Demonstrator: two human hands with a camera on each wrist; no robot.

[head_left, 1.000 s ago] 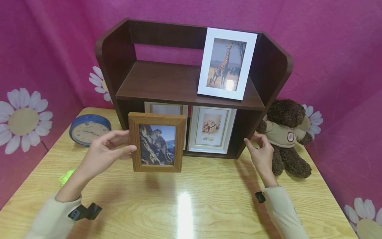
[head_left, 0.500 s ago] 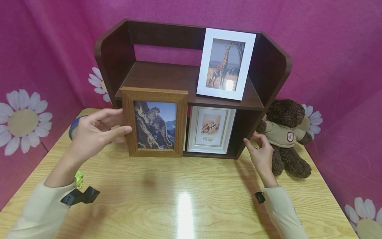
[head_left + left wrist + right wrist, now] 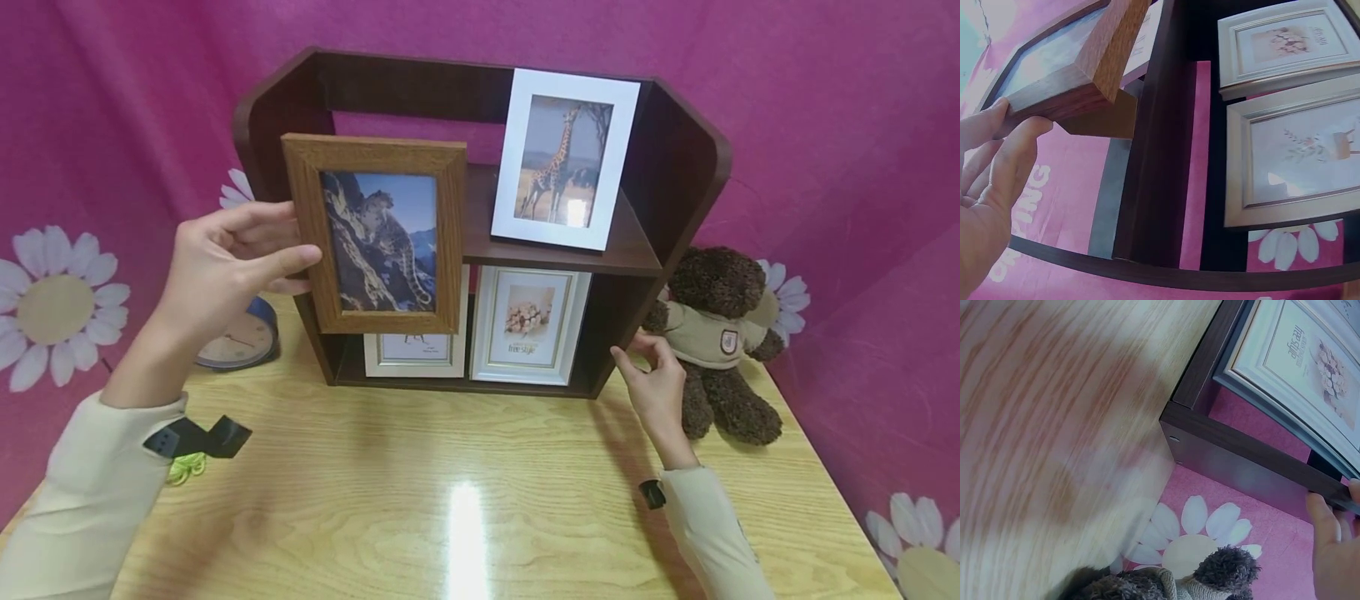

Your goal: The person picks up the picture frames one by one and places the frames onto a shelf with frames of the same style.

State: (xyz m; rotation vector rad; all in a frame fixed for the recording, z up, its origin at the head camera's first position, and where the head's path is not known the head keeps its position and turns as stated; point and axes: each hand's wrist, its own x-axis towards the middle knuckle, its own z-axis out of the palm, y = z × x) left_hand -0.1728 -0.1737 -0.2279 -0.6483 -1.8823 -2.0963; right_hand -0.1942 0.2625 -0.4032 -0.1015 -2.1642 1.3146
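Observation:
My left hand (image 3: 225, 271) pinches the left side of a brown wooden picture frame (image 3: 302, 242) with a snow leopard picture. That frame is held up before the left half of a dark brown shelf (image 3: 637, 242), hiding part of its upper board. In the left wrist view a brown flap (image 3: 1107, 115) shows behind the frame. At the shelf's lower right, my right hand (image 3: 660, 387) grips the front edge of the side panel between thumb and fingers. A white frame with a giraffe picture (image 3: 562, 167) leans upright on the upper board's right.
Two pale frames stand in the lower compartment: a free style one (image 3: 528, 325) at right, another (image 3: 416, 358) partly covered. A blue clock (image 3: 243, 337) is left of the shelf, a brown teddy bear (image 3: 708, 333) right. A yellow-green item (image 3: 186, 468) lies by my left sleeve.
My left hand has lifted the wooden picture frame from in front of the lower compartment up to the upper board's level, slightly leftward. My right hand stays on the shelf's side.

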